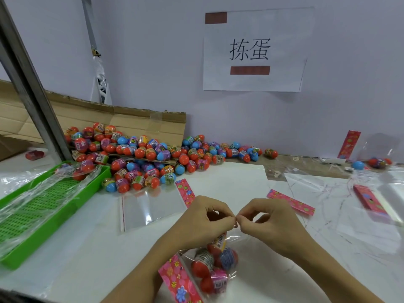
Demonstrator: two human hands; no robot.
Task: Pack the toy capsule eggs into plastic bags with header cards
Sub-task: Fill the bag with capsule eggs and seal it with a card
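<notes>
A clear plastic bag (231, 241) holding several capsule eggs (213, 264) hangs in front of me, with a pink flowered header card (178, 281) at its lower left. My left hand (207, 217) and my right hand (269, 219) meet fingertip to fingertip at the bag's top edge, each pinching it. An empty clear bag (150, 208) with a header card (185, 192) lies flat on the white table behind my hands. A big pile of red, blue and purple capsule eggs (144, 158) covers the table's back left.
A green slotted tray (39, 206) with crumpled plastic stands at the left. Flattened cardboard (135, 123) leans behind the pile. More header cards (290, 202) and clear bags (323, 189) lie at the right. A steel post (30, 84) rises at the left.
</notes>
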